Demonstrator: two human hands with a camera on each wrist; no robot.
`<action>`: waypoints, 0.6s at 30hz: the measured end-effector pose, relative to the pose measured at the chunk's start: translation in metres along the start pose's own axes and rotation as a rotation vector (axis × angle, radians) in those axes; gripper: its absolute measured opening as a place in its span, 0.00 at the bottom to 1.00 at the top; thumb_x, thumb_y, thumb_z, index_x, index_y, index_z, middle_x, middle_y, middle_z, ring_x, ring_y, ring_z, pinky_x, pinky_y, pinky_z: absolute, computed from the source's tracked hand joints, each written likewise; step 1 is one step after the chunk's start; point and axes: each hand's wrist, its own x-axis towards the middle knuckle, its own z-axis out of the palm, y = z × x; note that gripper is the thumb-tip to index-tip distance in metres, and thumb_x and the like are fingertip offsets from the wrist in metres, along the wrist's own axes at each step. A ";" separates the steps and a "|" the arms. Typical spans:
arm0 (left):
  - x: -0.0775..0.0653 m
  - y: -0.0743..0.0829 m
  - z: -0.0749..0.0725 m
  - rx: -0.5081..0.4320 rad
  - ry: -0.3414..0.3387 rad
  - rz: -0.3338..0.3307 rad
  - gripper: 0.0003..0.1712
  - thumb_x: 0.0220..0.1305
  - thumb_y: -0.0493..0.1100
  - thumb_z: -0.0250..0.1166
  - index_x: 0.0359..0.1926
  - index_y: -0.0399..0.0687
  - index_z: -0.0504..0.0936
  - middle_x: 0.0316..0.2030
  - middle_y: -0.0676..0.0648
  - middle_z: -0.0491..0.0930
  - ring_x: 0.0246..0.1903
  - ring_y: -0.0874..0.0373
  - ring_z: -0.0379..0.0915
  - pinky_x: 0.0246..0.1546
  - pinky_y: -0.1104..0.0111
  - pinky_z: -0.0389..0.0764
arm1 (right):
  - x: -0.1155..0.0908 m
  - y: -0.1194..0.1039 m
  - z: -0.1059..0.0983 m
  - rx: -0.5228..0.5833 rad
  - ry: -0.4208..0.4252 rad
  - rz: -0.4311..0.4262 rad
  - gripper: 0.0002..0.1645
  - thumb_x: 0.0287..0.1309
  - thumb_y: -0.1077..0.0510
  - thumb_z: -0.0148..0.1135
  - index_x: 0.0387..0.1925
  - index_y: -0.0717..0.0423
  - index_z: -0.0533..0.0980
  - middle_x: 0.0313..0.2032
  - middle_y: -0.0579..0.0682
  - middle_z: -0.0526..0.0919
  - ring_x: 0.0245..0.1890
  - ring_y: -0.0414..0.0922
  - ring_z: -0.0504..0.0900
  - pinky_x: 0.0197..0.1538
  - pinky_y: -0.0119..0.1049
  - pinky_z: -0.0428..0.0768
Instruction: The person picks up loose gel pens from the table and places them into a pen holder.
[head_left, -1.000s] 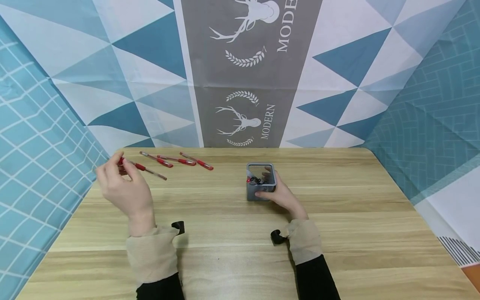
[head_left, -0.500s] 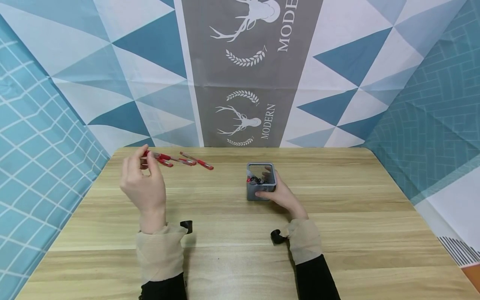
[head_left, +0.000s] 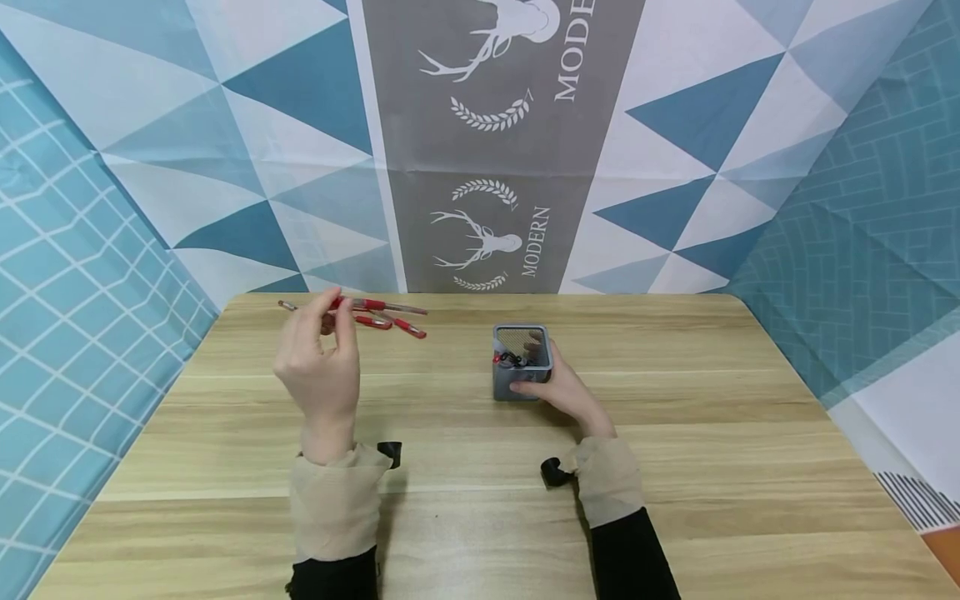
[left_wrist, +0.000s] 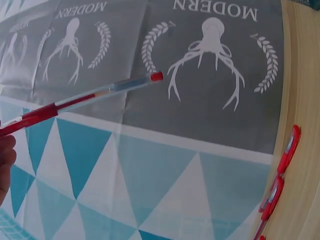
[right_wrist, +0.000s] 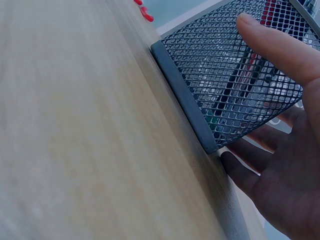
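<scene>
Pinching red pen (left_wrist: 77, 101), L grip (head_left: 318, 358), bkgd (head_left: 502, 150) reads "MODERN"

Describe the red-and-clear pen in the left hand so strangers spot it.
Above the pale wooden table, left of the square grey mesh holder, is a bare left hand. It pinches the red-and-clear pen; nearby red pens lie flat.

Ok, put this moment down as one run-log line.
left hand: pinches red pen, held above table | right hand: grips mesh holder, upright | more red pens: lying on table
</scene>
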 end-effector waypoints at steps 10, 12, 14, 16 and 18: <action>-0.011 0.008 0.011 -0.041 -0.102 0.132 0.09 0.55 0.39 0.65 0.37 0.38 0.83 0.27 0.41 0.83 0.22 0.49 0.75 0.22 0.63 0.72 | -0.001 -0.002 0.000 0.000 0.003 0.003 0.54 0.45 0.62 0.68 0.68 0.56 0.46 0.64 0.66 0.56 0.66 0.59 0.55 0.66 0.54 0.54; -0.012 0.012 0.013 -0.056 -0.111 0.149 0.09 0.54 0.38 0.66 0.37 0.37 0.83 0.26 0.41 0.83 0.21 0.49 0.75 0.22 0.63 0.73 | -0.001 -0.002 0.001 0.001 0.003 0.005 0.54 0.45 0.62 0.68 0.68 0.56 0.46 0.64 0.66 0.56 0.66 0.59 0.55 0.66 0.54 0.54; -0.014 0.016 0.015 -0.072 -0.122 0.172 0.09 0.52 0.36 0.66 0.37 0.38 0.83 0.26 0.41 0.83 0.21 0.50 0.75 0.22 0.63 0.73 | -0.001 -0.003 0.001 0.002 0.002 0.004 0.54 0.46 0.62 0.68 0.68 0.56 0.46 0.64 0.66 0.56 0.66 0.59 0.55 0.66 0.54 0.54; -0.016 0.021 0.018 -0.093 -0.134 0.200 0.09 0.52 0.36 0.67 0.37 0.38 0.83 0.25 0.42 0.82 0.20 0.50 0.74 0.21 0.63 0.73 | -0.001 -0.002 0.001 0.002 0.001 0.002 0.54 0.46 0.62 0.68 0.68 0.57 0.45 0.64 0.67 0.56 0.66 0.59 0.55 0.66 0.55 0.54; -0.019 0.025 0.021 -0.110 -0.148 0.236 0.09 0.52 0.36 0.66 0.37 0.39 0.83 0.25 0.43 0.82 0.21 0.51 0.75 0.22 0.63 0.74 | -0.001 -0.002 0.000 0.001 -0.001 0.003 0.54 0.46 0.62 0.68 0.68 0.57 0.45 0.64 0.67 0.56 0.66 0.59 0.55 0.66 0.55 0.54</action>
